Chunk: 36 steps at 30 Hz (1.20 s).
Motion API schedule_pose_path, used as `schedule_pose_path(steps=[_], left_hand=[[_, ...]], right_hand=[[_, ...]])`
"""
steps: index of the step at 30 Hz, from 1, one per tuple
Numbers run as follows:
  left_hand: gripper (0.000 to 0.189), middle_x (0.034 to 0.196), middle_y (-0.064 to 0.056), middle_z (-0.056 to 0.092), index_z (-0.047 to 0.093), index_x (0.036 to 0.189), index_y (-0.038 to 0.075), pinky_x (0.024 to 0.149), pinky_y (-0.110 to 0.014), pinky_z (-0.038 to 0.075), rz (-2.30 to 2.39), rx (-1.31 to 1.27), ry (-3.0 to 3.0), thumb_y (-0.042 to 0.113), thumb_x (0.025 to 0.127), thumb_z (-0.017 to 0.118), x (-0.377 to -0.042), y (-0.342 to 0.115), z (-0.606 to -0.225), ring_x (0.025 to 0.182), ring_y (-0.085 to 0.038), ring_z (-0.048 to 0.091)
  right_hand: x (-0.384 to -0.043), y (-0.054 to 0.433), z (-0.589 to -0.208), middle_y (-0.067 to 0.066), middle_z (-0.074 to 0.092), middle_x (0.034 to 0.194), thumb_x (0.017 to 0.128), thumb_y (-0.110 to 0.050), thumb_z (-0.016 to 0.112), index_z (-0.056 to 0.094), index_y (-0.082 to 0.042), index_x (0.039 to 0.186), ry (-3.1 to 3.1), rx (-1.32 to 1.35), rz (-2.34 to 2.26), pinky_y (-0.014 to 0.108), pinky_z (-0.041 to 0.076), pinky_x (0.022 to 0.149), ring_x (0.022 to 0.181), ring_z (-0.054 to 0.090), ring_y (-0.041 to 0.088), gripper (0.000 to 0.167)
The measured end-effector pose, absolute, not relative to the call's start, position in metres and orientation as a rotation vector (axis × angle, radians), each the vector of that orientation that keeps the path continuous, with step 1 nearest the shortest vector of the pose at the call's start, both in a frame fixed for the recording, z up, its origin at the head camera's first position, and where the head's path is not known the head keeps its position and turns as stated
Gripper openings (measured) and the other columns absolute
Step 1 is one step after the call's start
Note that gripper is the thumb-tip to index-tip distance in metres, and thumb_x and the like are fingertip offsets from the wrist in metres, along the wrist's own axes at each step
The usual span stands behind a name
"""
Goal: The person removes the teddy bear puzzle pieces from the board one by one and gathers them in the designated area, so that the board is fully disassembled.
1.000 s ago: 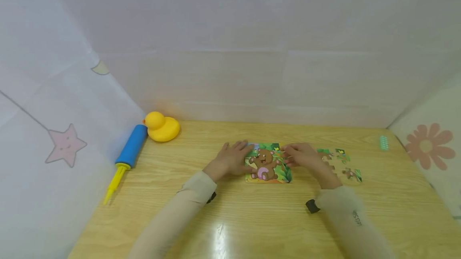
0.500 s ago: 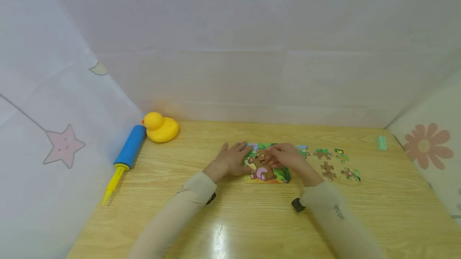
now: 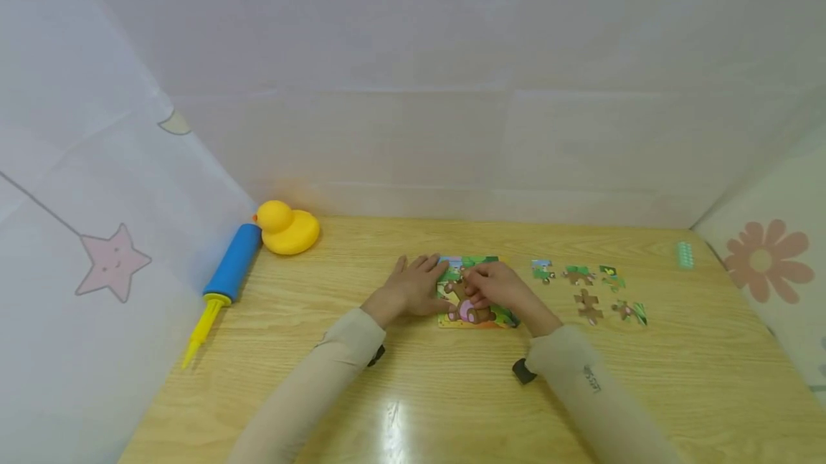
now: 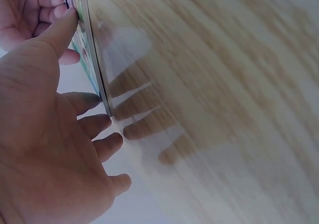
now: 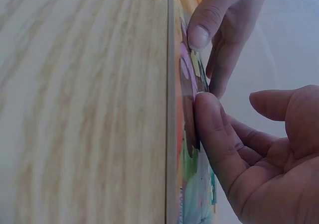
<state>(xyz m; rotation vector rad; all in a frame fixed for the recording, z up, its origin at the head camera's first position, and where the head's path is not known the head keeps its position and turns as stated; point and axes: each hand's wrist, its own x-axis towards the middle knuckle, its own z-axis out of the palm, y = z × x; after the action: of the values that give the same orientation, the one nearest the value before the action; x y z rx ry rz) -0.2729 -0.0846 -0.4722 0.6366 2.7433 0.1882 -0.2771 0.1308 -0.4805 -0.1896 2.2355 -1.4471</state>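
A small jigsaw puzzle board point(image 3: 467, 313) with a brown bear picture lies on the table before me. My left hand point(image 3: 408, 287) rests spread along its left side, the fingers at the edge and the thumb over the picture. In the left wrist view the thumb point(image 4: 64, 31) touches the board by its rim. My right hand point(image 3: 498, 287) is over the middle of the picture, covering the bear's head. The right wrist view shows one fingertip point(image 5: 207, 102) of it pressing flat on the bear, with other fingers bent behind. Nothing shows between its fingers.
Loose jigsaw pieces lie right of the board: a blue one point(image 3: 542, 270), a brown one point(image 3: 587, 306) and several others. A small green item point(image 3: 685, 254) is at the far right. A yellow rubber duck point(image 3: 289, 227) and a blue hand pump point(image 3: 234, 260) stand left.
My right hand has moved left from the board's right edge onto the bear's head, uncovering loose pieces on the right. The left hand has stayed in place.
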Motion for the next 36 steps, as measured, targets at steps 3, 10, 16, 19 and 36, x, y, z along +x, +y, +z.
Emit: schedule_pose_path(steps=[3, 10, 16, 19, 36], left_hand=[[0.096, 0.172, -0.005, 0.012, 0.021, 0.164, 0.021, 0.126, -0.063, 0.004, 0.193, 0.63, 2.731, 0.071, 0.09, 0.058, -0.2728, -0.0844, -0.4711, 0.159, -0.028, 0.014], [0.099, 0.173, -0.004, 0.008, 0.018, 0.164, 0.022, 0.126, -0.063, 0.001, 0.21, 0.623, 2.705, 0.071, 0.09, 0.059, -0.2716, -0.0846, -0.469, 0.16, -0.027, 0.011], [0.098, 0.173, -0.003, 0.009, 0.018, 0.164, 0.021, 0.126, -0.064, 0.003, 0.212, 0.615, 2.697, 0.07, 0.09, 0.06, -0.2712, -0.084, -0.4681, 0.16, -0.027, 0.011], [0.099, 0.173, -0.004, 0.009, 0.017, 0.164, 0.021, 0.125, -0.065, 0.004, 0.195, 0.619, 2.7, 0.071, 0.09, 0.058, -0.2715, -0.0834, -0.4682, 0.16, -0.027, 0.012], [0.1, 0.173, -0.004, 0.01, 0.017, 0.164, 0.021, 0.126, -0.064, 0.001, 0.192, 0.625, 2.719, 0.074, 0.089, 0.056, -0.2705, -0.0854, -0.4701, 0.16, -0.031, 0.001]], right_hand=[[-0.2766, 0.1305, -0.481, 0.015, 0.067, 0.101, 0.108, -0.027, 0.049, 0.066, 0.004, 0.121, 2.247, -0.207, -1.44, 0.031, 0.063, 0.072, 0.079, 0.069, 0.019, 0.037], [-0.2767, 0.1302, -0.4826, 0.013, 0.067, 0.097, 0.108, -0.027, 0.05, 0.067, 0.004, 0.121, 2.271, -0.213, -1.429, 0.029, 0.063, 0.07, 0.075, 0.069, 0.016, 0.037], [-0.2771, 0.1305, -0.4841, 0.013, 0.067, 0.093, 0.108, -0.026, 0.05, 0.069, 0.004, 0.112, 2.278, -0.227, -1.424, 0.029, 0.062, 0.069, 0.073, 0.068, 0.016, 0.036], [-0.2771, 0.1309, -0.4845, 0.013, 0.067, 0.092, 0.108, -0.027, 0.051, 0.069, 0.003, 0.112, 2.292, -0.217, -1.424, 0.029, 0.062, 0.068, 0.073, 0.067, 0.017, 0.036], [-0.278, 0.1253, -0.4846, 0.012, 0.069, 0.099, 0.105, -0.025, 0.057, 0.064, -0.005, 0.127, 2.366, -0.166, -1.391, 0.029, 0.06, 0.067, 0.078, 0.067, 0.018, 0.031]])
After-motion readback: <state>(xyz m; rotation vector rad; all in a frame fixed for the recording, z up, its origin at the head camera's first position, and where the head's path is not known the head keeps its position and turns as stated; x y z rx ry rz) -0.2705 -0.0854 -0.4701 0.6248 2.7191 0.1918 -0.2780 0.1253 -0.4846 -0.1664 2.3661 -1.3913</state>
